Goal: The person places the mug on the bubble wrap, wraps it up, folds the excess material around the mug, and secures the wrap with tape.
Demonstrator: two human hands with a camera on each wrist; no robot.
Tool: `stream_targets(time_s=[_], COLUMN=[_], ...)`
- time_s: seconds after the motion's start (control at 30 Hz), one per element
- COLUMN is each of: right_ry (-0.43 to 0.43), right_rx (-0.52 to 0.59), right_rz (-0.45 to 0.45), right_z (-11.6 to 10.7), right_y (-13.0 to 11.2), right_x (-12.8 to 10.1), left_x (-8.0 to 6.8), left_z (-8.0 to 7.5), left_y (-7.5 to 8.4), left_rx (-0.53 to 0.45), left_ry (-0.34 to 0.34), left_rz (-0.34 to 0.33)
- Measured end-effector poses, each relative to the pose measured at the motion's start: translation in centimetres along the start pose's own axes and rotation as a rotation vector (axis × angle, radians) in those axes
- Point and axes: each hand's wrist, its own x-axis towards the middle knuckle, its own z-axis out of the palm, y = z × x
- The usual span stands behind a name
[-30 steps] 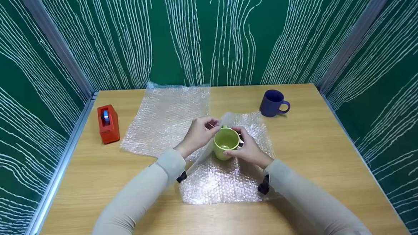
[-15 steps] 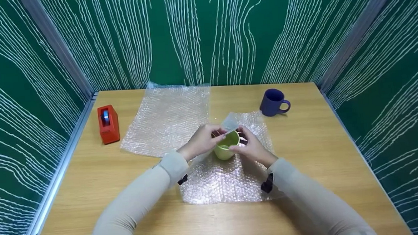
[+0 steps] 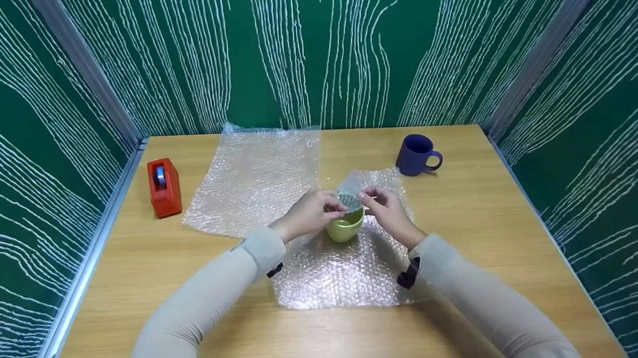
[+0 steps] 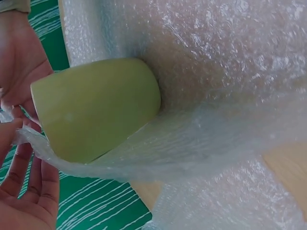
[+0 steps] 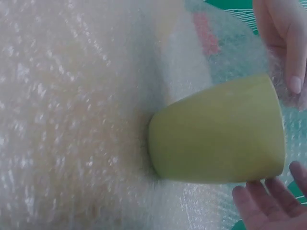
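Observation:
A light green mug [image 3: 344, 231] stands upright on a sheet of bubble wrap [image 3: 335, 282]. One corner of the sheet is folded up along the mug's left side and over its mouth. My left hand [image 3: 312, 213] pinches that raised corner just above the rim; the left wrist view has the wrap [image 4: 33, 139] between thumb and fingers. At the mug's far right, my right hand [image 3: 389, 213] has its thumb and forefinger at the edge of the same corner. The right wrist view places its other fingertips [image 5: 256, 191] against the mug's side near the rim.
A second bubble wrap sheet [image 3: 261, 171] lies flat at the back left, beside the first. An orange-red tape dispenser [image 3: 164, 188] stands at the far left. A dark blue mug [image 3: 415, 155] stands at the back right. Green panels [image 3: 271, 94] enclose the table.
My left hand has drawn the wrap corner rightward over the mug's mouth. My right thumb has left the mug's front wall and moved up to the wrap's edge.

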Motion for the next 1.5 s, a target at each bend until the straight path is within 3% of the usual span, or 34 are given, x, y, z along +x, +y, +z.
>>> stream_targets(time_s=[0.2,0.37,0.6,0.73,0.93,1.5], right_ry=[0.028,0.042,0.041,0.053,0.069,0.049], right_rx=[-0.030,-0.074,-0.101,-0.094,-0.103,-0.114], right_rz=[0.012,-0.010,0.005,0.002,0.025,0.029], right_z=[0.1,0.0,0.0,0.1,0.3,0.2], right_y=[0.3,0.6,0.8,0.9,0.9,1.1], right_x=[0.2,0.3,0.3,0.4,0.6,0.6], left_x=[-0.1,0.5,1.7,2.4,3.1,3.3], left_z=[-0.3,-0.7,-1.4,-1.5,-1.4,0.1], left_y=[0.0,-0.2,-0.9,-1.4,-2.4,-3.8], left_rx=[0.083,0.016,-0.105,-0.156,-0.162,-0.187], left_ry=[-0.064,-0.074,0.029,-0.011,-0.059,0.022], left_rz=[0.023,0.004,-0.146,-0.233,-0.299,-0.325])
